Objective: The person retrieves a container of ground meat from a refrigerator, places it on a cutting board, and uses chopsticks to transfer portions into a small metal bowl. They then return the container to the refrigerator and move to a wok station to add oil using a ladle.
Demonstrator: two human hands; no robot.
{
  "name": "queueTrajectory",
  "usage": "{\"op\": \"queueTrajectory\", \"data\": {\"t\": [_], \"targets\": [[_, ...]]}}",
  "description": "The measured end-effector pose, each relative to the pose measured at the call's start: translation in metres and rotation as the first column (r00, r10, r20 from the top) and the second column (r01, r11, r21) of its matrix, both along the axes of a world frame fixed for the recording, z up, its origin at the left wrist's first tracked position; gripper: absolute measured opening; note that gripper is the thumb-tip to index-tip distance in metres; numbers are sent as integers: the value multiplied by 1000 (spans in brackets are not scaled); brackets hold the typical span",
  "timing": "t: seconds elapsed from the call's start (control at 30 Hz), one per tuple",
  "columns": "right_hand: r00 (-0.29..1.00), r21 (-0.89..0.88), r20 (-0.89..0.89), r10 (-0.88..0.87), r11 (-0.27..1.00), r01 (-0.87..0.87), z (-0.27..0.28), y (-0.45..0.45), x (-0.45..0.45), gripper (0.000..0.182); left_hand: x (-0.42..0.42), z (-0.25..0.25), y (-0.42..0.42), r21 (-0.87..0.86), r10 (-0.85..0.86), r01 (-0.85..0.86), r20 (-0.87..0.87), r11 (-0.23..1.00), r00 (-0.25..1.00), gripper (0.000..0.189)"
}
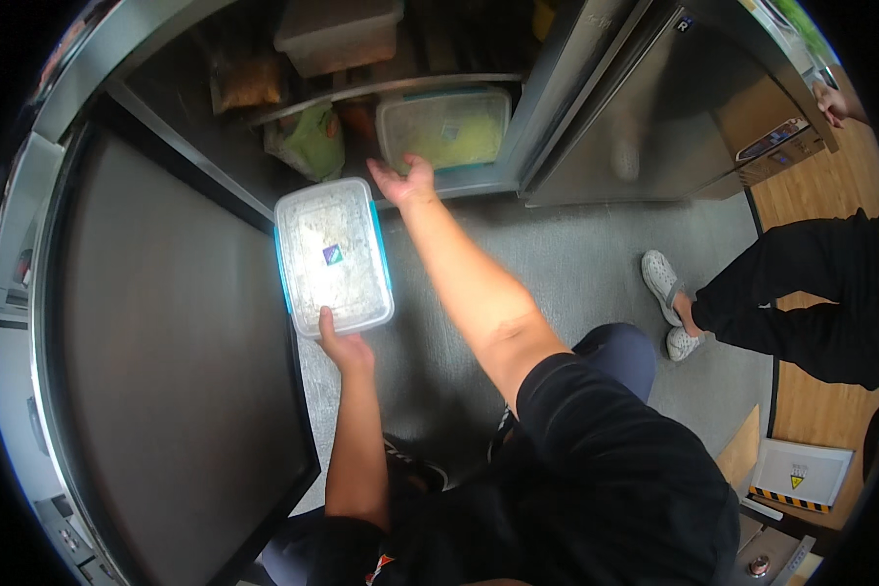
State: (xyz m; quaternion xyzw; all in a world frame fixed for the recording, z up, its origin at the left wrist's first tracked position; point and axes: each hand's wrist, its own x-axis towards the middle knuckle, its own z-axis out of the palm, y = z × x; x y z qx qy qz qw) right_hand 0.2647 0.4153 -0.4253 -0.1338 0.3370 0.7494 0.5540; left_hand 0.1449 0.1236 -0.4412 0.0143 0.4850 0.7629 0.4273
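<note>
My left hand (346, 346) grips the near end of a lidded clear plastic food container (337, 286) with blue side clips, its thumb on top of the lid. My right hand (403, 179) is stretched out with fingers apart and holds nothing. It is just in front of a second lidded container (443, 132) with yellowish-green contents, on the bottom level of an open steel refrigerator; whether it touches that container, I cannot tell. A green bag (311, 143) lies to the left of that container. Above them is a metal shelf (381, 89) that bears a larger plastic container (340, 40) and a bag of orange-brown food (247, 84).
The opened refrigerator door (176, 351) fills the left side. A closed steel door (630, 124) is at the upper right. Another person in dark trousers (791, 293) and white clogs (659, 282) stands at the right; a hand (829, 102) shows at the upper right edge.
</note>
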Motion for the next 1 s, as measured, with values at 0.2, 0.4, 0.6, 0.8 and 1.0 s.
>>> {"op": "queueTrajectory", "data": {"t": [0.2, 0.4, 0.6, 0.8, 1.0], "targets": [[988, -40, -102, -120, 992, 116, -57, 37, -1, 51, -10, -1, -4, 37, -120, 120, 4, 992, 993, 69], [967, -194, -223, -121, 978, 78, -30, 30, -1, 50, -31, -2, -10, 44, -180, 181, -19, 983, 983, 68], [970, -138, -201, -138, 984, 112, -36, 15, 21, 47, -28, 6, -12, 5, -236, 237, -55, 972, 970, 69], [948, 14, -183, -261, 963, 268, -45, -22, 46, 48, -24, 26, -14, 27, -247, 247, -3, 969, 969, 66], [986, 58, 15, -167, 984, 166, -11, -100, 88, 46, -36, 34, -12, 16, -331, 331, 46, 944, 942, 69]]}}
